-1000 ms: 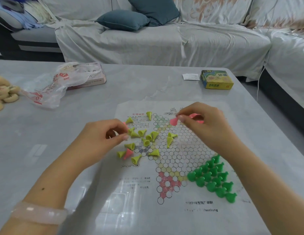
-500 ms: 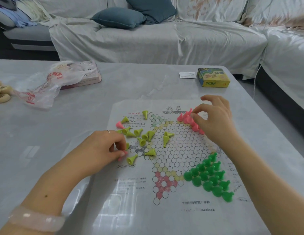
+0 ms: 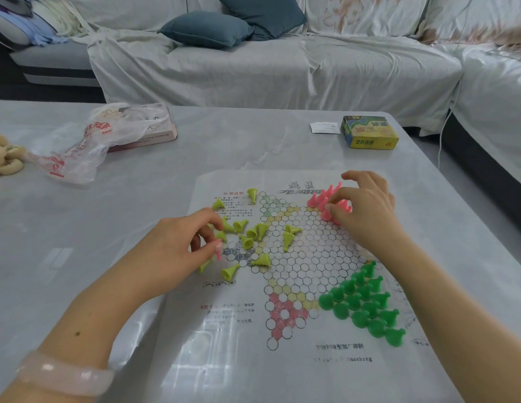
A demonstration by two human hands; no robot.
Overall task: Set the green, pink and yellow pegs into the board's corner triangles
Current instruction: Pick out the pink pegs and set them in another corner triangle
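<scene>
A paper star board (image 3: 305,257) lies on the grey table. Several green pegs (image 3: 365,303) stand in its near right triangle. Several pink pegs (image 3: 323,199) stand in the far right triangle, where my right hand (image 3: 367,210) pinches one of them at the group's near edge. Several yellow pegs (image 3: 253,232) lie tipped over on the board's left side. Among them my left hand (image 3: 180,245) pinches a single pink peg (image 3: 218,253) between thumb and fingers.
A green and yellow box (image 3: 369,132) and a white card (image 3: 324,128) lie at the far right of the table (image 3: 79,257). A plastic bag (image 3: 87,141) over a pink box sits far left. A covered sofa (image 3: 253,62) stands behind.
My right hand went from holding a pink peg over the board to setting it into the pink group. My left hand picked a pink peg out of the yellow pile.
</scene>
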